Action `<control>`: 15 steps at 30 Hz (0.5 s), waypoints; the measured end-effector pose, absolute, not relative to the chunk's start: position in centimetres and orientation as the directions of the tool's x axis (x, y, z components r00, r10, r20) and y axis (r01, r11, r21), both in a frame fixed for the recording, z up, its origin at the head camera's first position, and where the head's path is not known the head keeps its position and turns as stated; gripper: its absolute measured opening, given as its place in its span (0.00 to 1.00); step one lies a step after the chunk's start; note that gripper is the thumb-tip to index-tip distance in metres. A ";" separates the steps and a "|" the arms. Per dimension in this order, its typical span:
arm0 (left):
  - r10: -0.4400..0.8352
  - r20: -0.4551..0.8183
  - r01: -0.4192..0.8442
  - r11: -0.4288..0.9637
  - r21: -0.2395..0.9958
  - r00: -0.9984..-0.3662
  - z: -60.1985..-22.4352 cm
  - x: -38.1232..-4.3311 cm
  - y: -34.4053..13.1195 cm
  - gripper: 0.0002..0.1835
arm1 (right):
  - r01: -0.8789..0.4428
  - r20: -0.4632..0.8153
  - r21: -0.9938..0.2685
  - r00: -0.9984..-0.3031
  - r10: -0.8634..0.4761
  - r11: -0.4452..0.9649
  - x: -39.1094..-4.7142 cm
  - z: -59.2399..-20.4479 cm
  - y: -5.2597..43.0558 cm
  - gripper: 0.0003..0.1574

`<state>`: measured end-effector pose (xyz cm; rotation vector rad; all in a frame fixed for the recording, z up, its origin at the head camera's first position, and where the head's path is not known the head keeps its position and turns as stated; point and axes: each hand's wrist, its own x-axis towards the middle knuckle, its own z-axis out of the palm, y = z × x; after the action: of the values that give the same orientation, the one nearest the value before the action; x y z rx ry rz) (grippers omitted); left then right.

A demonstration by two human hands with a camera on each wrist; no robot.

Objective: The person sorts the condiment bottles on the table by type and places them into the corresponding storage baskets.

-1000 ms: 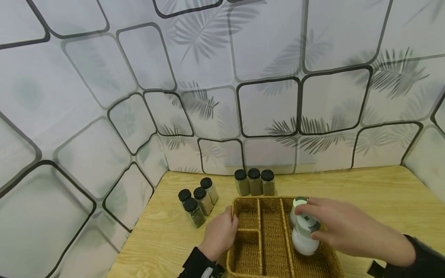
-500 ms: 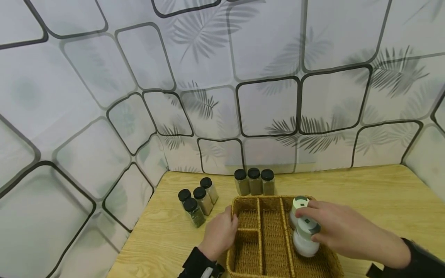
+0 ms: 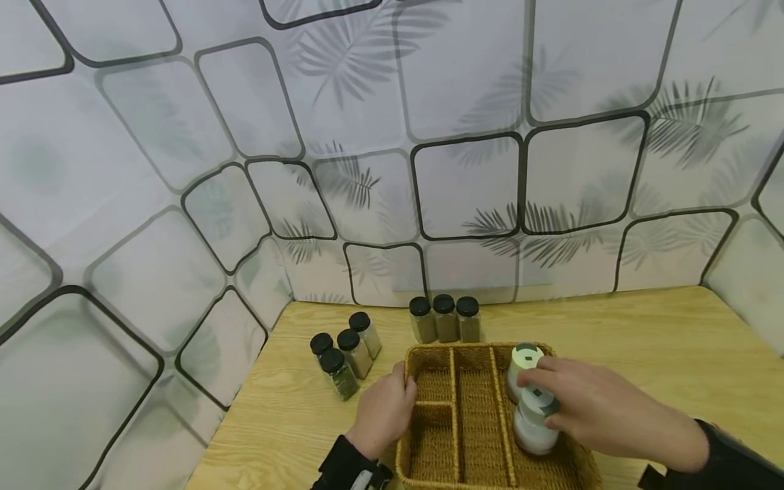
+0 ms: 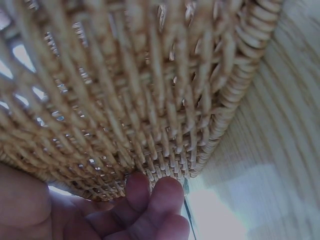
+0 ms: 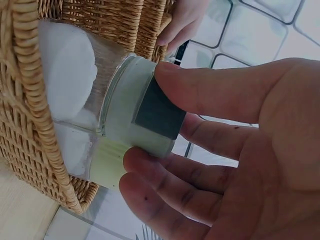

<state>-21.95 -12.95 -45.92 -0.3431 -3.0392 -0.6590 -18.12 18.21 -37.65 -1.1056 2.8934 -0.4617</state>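
Note:
A woven basket (image 3: pixel 510 442) with several compartments stands on the table. My left hand (image 3: pixel 382 412) grips its left side near the back corner; the left wrist view has the curled fingers (image 4: pixel 167 195) against the wicker wall. In the large right compartment is a seasoning jar (image 3: pixel 534 435) with white contents and a pale green lid. My right hand (image 3: pixel 603 408) holds this jar by the lid, thumb on one side and fingers on the other in the right wrist view. Behind it, in the same compartment, stands a second jar (image 3: pixel 522 361) with a yellow-green lid.
Several black-capped spice jars (image 3: pixel 339 373) stand in a group left of the basket. Three more black-capped jars (image 3: pixel 445 318) form a row behind it. A patterned cloth wall (image 3: pixel 468 190) borders the wooden table (image 3: pixel 643 333) at the back and sides.
My right hand and the held jar have shifted slightly down, toward the front of the compartment. My left hand keeps its grip on the basket. The head view has turned a little.

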 end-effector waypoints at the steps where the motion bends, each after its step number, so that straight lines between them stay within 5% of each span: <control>1: 0.210 0.060 0.216 0.887 0.409 -0.976 -45.9 -22.0 -13.0 0.23 | -0.657 0.106 -0.270 -0.747 -0.656 0.704 -18.1 -37.7 18.2 0.30; 15: 0.204 0.051 0.206 0.886 0.416 -0.978 -46.2 -22.1 -13.0 0.24 | -0.653 0.095 -0.284 -0.747 -0.658 0.702 -18.1 -38.3 17.8 0.31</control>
<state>-22.10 -13.02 -46.18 -0.3308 -3.0445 -0.6723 -18.07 17.81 -38.32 -1.1114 2.8854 -0.4733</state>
